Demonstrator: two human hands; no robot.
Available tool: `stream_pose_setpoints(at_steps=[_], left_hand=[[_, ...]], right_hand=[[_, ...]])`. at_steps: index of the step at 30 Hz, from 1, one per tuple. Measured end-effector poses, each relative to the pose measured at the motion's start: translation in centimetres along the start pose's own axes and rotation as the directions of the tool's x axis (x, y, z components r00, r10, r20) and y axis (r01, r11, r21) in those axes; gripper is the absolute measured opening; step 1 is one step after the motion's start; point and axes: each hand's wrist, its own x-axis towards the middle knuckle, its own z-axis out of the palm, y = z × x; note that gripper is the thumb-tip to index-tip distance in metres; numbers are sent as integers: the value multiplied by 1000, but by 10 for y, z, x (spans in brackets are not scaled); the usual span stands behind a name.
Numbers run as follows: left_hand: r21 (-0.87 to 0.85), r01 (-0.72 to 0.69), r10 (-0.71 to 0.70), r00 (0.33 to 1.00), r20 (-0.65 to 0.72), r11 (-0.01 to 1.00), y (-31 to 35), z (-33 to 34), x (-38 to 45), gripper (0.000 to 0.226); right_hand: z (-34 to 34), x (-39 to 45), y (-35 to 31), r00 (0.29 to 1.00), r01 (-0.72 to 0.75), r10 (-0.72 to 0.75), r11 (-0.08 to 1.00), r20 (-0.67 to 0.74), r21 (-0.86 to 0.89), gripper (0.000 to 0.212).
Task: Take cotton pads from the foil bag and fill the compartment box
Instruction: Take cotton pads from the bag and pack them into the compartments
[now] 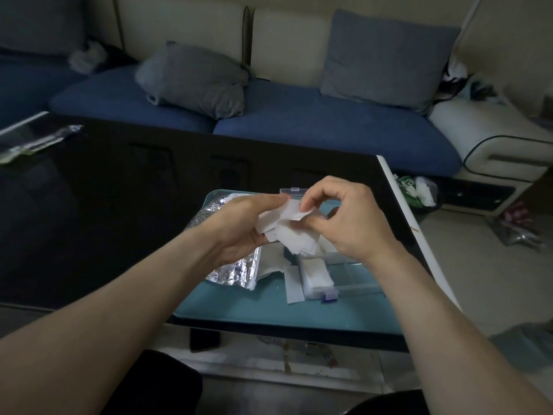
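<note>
A loose bunch of white cotton pads hangs above the teal tray. My left hand grips the bunch from the left. My right hand pinches the top pad between thumb and forefinger. Under my left wrist lies the silver foil bag, crumpled and open towards the right. The clear compartment box sits on the tray below my right hand, its lid raised behind. One near compartment holds a stack of pads. Loose pads lie beside the box.
The tray rests at the right end of a black glossy table, near its white right edge. A plastic wrapper lies at the table's far left. A blue sofa with grey cushions stands behind. Bags and litter sit on the floor at right.
</note>
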Motion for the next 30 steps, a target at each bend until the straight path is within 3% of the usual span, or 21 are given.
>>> stream_pose_setpoints(at_steps=[4,7,12,16,20,24,28,30], left_hand=[[37,-29,30,999,-43,999,-2,-3,1,29],[61,-86,91,991,-98,994,-2,-2,1,28],[285,-256,303,944,-134,924,-1,2,-3,11],[354,-306,342,939,-40,884,-5,9,-4,17],[150,-224,225,974,8,963,-4,11,-3,24],[213,-167,177,984,-25,963,-9,5,1,27],[341,-162,192,980,-57,926,-13,5,4,15],[332,-162,205,973,-101,929,-14,9,6,5]], right_hand=[[0,-2,-1,1000,-22,21,998,20,56,20],[-5,-1,2,996,-91,86,968,32,232,24],[-13,-3,7,897,-437,380,675,228,594,53],[-11,-5,11,843,-535,442,623,307,571,41],[-19,-2,18,838,-518,500,602,219,607,37],[-38,-5,19,884,-465,390,661,259,589,29],[-36,-9,10,847,-496,317,761,427,418,51],[-25,-9,5,847,-507,354,760,396,406,55]])
